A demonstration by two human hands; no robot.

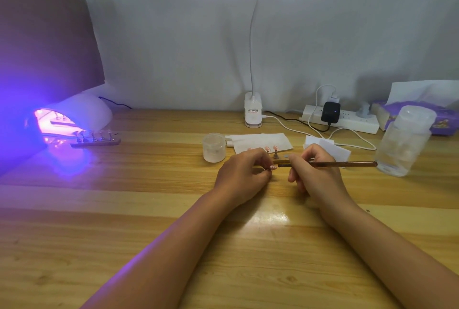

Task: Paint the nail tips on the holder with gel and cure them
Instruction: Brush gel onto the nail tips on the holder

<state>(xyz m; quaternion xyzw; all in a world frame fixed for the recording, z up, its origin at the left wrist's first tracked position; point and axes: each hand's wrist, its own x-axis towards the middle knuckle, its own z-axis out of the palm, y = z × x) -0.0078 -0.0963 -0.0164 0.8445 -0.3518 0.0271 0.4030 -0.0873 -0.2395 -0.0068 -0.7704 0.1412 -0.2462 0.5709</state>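
- Between the two hands, low over a wooden desk, the dark end of a brush meets a small pink nail tip.
- Left hand: the fingers are curled in together, and thumb and fingertips pinch the nail tip. The tip pokes out of this hand's right side, toward the other hand. What it is mounted on cannot be made out.
- Right hand: the fingers are curled and clamped round a thin brown brush, gripped near its front end like a pen.
- The brush's long axis lies nearly level, running left to right. Its bristle end points left at the nail tip, touching or almost touching it. Its handle runs out to the right, well past this hand.
- Just beyond the knuckles of both hands sits the holder, with two pink nail tips on pegs standing upright.
- Beyond the left hand and slightly to its left stands a small cloudy jar. A white paper wipe lies behind the holder.
- Right of the right hand, close to the handle's far end, stands a clear plastic bottle.
- Far left of the left hand, a white curing lamp glows purple. A second holder of nail tips lies just outside its mouth.
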